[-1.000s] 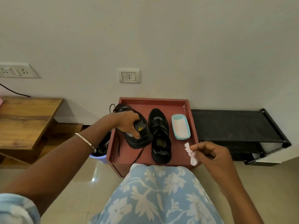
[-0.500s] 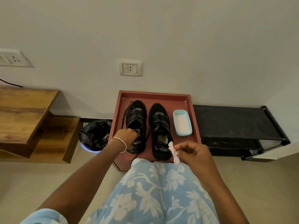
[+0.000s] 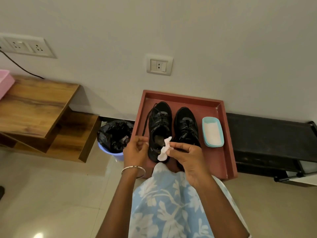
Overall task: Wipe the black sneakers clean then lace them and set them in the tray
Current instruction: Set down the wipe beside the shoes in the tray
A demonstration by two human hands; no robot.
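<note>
A red tray (image 3: pixel 211 160) is set on the floor by the wall, beyond the fingers. The left sneaker (image 3: pixel 160 121) and the right sneaker (image 3: pixel 186 124), both black, are laid in it side by side. Their long axes run from the fingers toward the wall, with toes pointed at the wall and heels nearest the fingertips. The left hand (image 3: pixel 135 152) is held with fingers loosely curled, nothing gripped. A crumpled white wipe (image 3: pixel 164 149) is pinched between thumb and fingertips of the right hand (image 3: pixel 187 157), over the left sneaker's heel.
</note>
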